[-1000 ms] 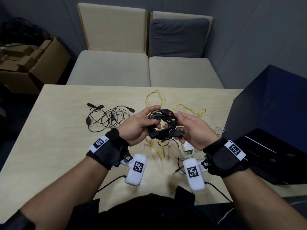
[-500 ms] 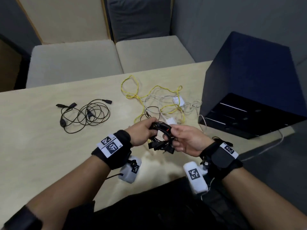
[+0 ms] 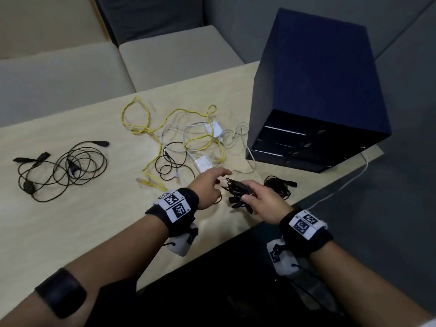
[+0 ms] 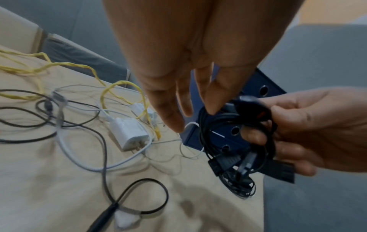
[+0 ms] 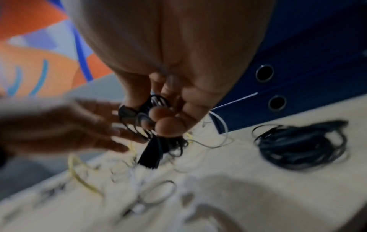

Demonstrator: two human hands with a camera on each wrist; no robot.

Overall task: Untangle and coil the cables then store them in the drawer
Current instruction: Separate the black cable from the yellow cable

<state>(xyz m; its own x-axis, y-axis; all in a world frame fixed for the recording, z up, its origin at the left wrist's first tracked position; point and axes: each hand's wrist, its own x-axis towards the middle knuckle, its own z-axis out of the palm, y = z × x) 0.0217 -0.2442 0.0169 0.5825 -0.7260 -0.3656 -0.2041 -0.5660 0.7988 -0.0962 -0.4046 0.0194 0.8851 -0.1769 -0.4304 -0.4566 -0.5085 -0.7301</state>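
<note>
My right hand (image 3: 257,197) grips a coiled black cable bundle (image 3: 237,193) (image 4: 236,141) (image 5: 157,124) just above the table's front edge. My left hand (image 3: 212,182) hovers beside it with fingers stretched out, holding nothing. A dark blue drawer unit (image 3: 313,90) stands at the right of the table, its drawers closed. A tangle of yellow cable (image 3: 146,126), white cables with chargers (image 3: 204,162) and a thin black lead lies behind my hands. Another coiled black cable (image 3: 279,187) (image 5: 300,146) rests in front of the drawer unit.
A loose black cable with inline plugs (image 3: 63,166) lies at the left of the wooden table (image 3: 70,220). Beige seats (image 3: 59,74) stand behind the table. A white cord (image 3: 342,185) hangs over the table's right edge.
My left hand has let go of the black bundle and opened. The right hand alone now carries the bundle, shifted right toward the drawer unit. The head view has swung right and down.
</note>
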